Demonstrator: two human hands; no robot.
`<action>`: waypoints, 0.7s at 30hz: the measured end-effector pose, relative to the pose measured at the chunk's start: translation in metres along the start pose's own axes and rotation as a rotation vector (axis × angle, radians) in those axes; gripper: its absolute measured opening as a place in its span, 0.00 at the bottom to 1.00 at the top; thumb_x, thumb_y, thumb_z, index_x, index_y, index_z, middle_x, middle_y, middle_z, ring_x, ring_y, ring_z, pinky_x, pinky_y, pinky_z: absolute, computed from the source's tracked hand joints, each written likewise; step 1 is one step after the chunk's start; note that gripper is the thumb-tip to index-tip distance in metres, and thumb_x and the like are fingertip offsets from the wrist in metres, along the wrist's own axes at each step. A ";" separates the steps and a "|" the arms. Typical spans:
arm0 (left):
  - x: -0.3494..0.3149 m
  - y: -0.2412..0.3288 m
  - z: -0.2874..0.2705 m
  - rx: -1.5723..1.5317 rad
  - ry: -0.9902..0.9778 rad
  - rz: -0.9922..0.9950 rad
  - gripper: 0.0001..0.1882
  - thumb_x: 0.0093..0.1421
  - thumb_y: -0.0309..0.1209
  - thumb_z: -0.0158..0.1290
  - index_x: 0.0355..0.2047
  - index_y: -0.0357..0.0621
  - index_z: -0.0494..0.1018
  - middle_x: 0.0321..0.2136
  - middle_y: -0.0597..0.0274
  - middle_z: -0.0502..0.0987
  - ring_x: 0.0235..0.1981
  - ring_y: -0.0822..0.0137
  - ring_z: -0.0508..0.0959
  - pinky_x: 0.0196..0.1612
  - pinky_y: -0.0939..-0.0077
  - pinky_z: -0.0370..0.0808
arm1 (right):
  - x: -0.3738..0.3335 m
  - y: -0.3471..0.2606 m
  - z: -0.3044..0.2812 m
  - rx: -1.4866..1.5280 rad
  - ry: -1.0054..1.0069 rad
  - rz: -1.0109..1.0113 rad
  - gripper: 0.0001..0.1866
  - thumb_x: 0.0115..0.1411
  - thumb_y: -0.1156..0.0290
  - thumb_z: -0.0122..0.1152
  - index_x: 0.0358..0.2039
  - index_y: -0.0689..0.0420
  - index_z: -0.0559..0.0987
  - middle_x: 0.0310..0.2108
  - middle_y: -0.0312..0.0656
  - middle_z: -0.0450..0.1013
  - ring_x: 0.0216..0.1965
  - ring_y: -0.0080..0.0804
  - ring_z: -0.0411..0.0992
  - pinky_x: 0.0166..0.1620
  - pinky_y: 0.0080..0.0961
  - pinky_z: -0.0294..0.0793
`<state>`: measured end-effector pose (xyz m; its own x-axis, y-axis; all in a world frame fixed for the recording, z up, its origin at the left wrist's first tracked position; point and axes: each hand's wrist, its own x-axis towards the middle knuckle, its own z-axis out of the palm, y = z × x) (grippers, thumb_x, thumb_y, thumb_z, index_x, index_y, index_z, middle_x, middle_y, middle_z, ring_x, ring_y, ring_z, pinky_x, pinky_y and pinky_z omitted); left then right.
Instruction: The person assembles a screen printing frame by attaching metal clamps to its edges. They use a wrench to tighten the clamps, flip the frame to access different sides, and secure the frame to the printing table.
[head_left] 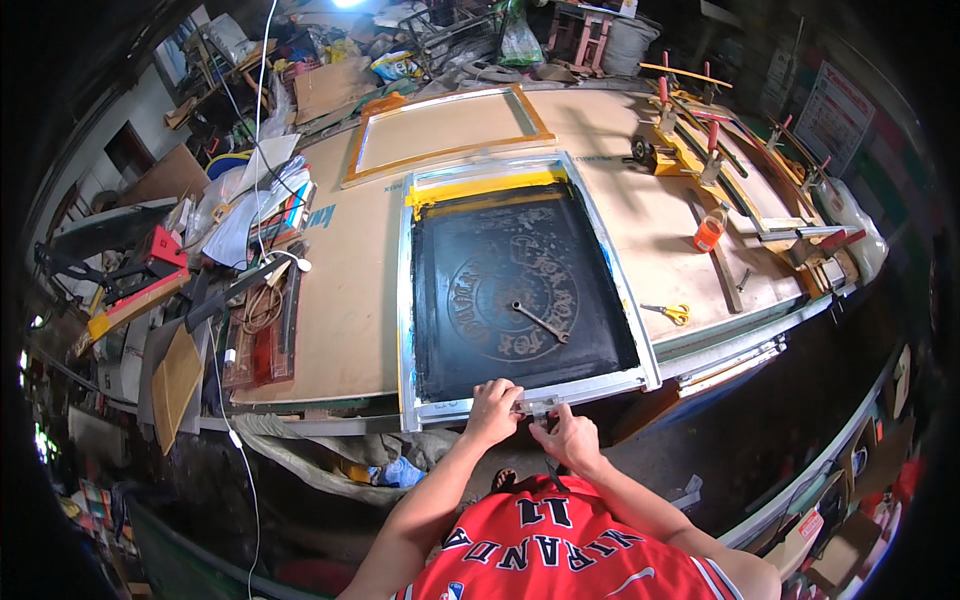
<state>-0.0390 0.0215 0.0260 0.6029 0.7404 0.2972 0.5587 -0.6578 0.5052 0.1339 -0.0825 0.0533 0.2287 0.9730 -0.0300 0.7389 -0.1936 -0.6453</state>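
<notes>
A silk-screen frame (405,300) with metal-coloured edges and a dark mesh (480,230) lies on the board in front of me. Pale ring-shaped lettering shows on the mesh, and a wrench (540,322) rests on it. At the frame's near edge, my left hand (493,412) and my right hand (570,440) are close together, fingers closed. Between their fingertips is a small greyish, shiny piece (539,407), touching or just beside the edge. Its exact kind is too small to tell.
An empty wooden-edged frame (535,125) lies farther back. To the right are yellow-handled scissors (678,314), an orange bottle (709,232) and a clamp rig (690,150) with red handles. Tools and papers crowd the left, with a white cable (262,130) hanging there.
</notes>
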 end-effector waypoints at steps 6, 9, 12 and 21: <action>0.002 -0.002 0.000 -0.012 0.013 0.036 0.28 0.39 0.29 0.70 0.44 0.43 0.78 0.42 0.61 0.76 0.46 0.56 0.75 0.48 0.58 0.68 | 0.004 0.000 0.028 -0.062 0.145 -0.115 0.14 0.59 0.59 0.62 0.31 0.57 0.72 0.15 0.52 0.74 0.18 0.53 0.76 0.24 0.49 0.76; 0.002 -0.002 -0.001 -0.034 -0.004 0.017 0.28 0.40 0.30 0.71 0.45 0.43 0.78 0.42 0.61 0.75 0.46 0.56 0.75 0.48 0.57 0.68 | 0.005 0.005 0.029 -0.115 0.194 -0.114 0.13 0.59 0.61 0.63 0.30 0.56 0.72 0.14 0.51 0.74 0.17 0.51 0.75 0.23 0.48 0.75; 0.001 -0.002 -0.002 -0.025 0.001 0.004 0.28 0.40 0.31 0.71 0.45 0.43 0.77 0.43 0.60 0.75 0.46 0.55 0.74 0.49 0.57 0.68 | 0.001 0.016 0.025 -0.140 0.251 -0.113 0.13 0.58 0.61 0.65 0.29 0.56 0.73 0.13 0.48 0.72 0.16 0.48 0.75 0.22 0.45 0.74; 0.004 0.002 -0.001 -0.037 -0.034 -0.056 0.27 0.41 0.30 0.71 0.44 0.46 0.76 0.43 0.60 0.75 0.47 0.54 0.74 0.49 0.57 0.68 | 0.000 0.071 -0.014 -0.224 0.428 -0.023 0.13 0.58 0.61 0.64 0.28 0.55 0.71 0.18 0.47 0.76 0.19 0.48 0.77 0.23 0.43 0.75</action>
<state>-0.0366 0.0234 0.0291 0.5906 0.7704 0.2400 0.5714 -0.6093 0.5498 0.1951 -0.0976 0.0185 0.4166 0.8473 0.3293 0.8544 -0.2412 -0.4603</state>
